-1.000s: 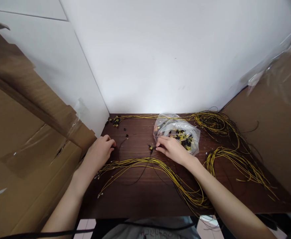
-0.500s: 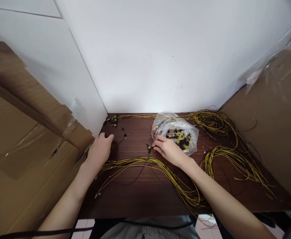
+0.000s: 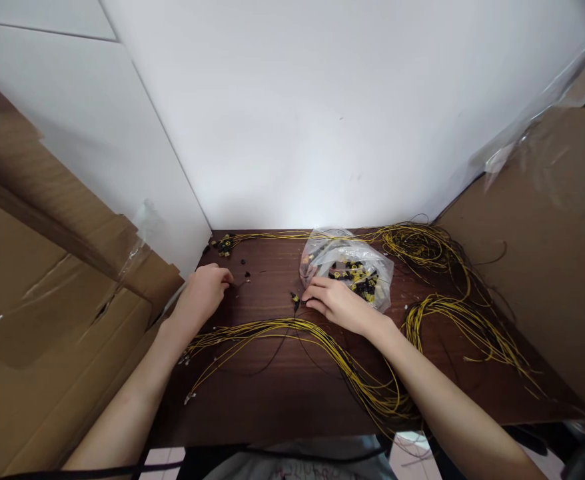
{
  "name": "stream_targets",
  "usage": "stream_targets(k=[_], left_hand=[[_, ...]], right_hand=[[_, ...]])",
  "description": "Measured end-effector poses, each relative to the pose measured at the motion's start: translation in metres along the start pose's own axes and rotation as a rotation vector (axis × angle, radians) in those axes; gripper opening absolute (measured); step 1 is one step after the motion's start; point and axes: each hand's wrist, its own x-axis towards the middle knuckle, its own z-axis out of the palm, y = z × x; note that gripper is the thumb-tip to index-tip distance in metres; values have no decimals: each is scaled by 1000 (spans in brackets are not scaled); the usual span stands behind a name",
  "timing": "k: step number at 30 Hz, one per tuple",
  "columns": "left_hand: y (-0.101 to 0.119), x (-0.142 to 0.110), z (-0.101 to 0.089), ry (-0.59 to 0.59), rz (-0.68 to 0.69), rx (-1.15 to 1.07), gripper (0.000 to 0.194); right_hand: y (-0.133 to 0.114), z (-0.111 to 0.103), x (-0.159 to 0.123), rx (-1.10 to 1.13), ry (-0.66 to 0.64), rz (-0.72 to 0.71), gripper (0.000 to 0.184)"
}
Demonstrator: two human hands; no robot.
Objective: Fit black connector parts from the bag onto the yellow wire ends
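Observation:
My right hand [image 3: 335, 303] is closed in a pinch at the mouth of a clear plastic bag [image 3: 383, 277]. A small black part [image 3: 303, 303] shows at its fingertips. Just left of it sits a small black-and-yellow connector [image 3: 295, 299], from which thin dark wires run down over the yellow-and-black wires [image 3: 277, 325]. My left hand [image 3: 205, 291] is over the table's left side, thumb and fingers drawn together. What they hold, if anything, is hidden; a thin dark wire shows close to the fingertips. Several black-and-yellow connectors [image 3: 357, 275] lie in the bag.
Small black pieces [image 3: 247, 274] lie right of my left hand. More connectors [image 3: 225, 245] with long wires are at the back left. Coiled wires [image 3: 412, 243] and a looped bundle [image 3: 452, 310] lie at right. Cardboard [image 3: 47, 300] stands at left, a white wall [image 3: 297, 133] behind.
My left hand's thumb and fingers have come together from a looser, more open shape. My right hand stays by the connector, its pinch little changed. The whole view has shifted slightly.

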Motion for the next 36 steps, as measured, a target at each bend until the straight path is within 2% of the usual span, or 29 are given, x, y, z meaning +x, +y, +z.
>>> stream_targets(k=[4, 7, 9, 12, 15, 17, 20, 24, 26, 30, 33, 36], left_hand=[[23, 2, -12, 80, 121, -366, 17], [57, 3, -24, 102, 262, -670, 14], [84, 6, -30, 58, 394, -804, 14], [122, 12, -30, 42, 515, -859, 14], [145, 18, -25, 25, 547, -870, 20], [146, 21, -24, 3, 579, -867, 26], [127, 22, -25, 59, 581, -825, 25], [92, 20, -19, 179, 430, -813, 21], [82, 16, -11, 111, 414, -796, 18], [80, 8, 6, -27, 503, -723, 20], [83, 5, 12, -26, 512, -687, 14], [86, 4, 9, 30, 529, -715, 10]], right_hand=[[7, -16, -2, 258, 174, 14, 13], [19, -27, -6, 407, 351, 145, 17], [30, -30, -10, 468, 435, 235, 20], [43, -30, -15, 382, 515, 348, 18], [50, -30, -18, 194, 500, 408, 17], [51, -31, -19, 102, 457, 423, 17], [50, -32, -20, 0, 439, 432, 17], [41, -30, -17, 3, 507, 363, 17], [34, -26, -14, 41, 497, 295, 17], [18, -12, -8, 97, 398, 156, 17], [10, -2, -5, 168, 348, 114, 17], [5, 5, -2, 334, 326, 160, 18]])
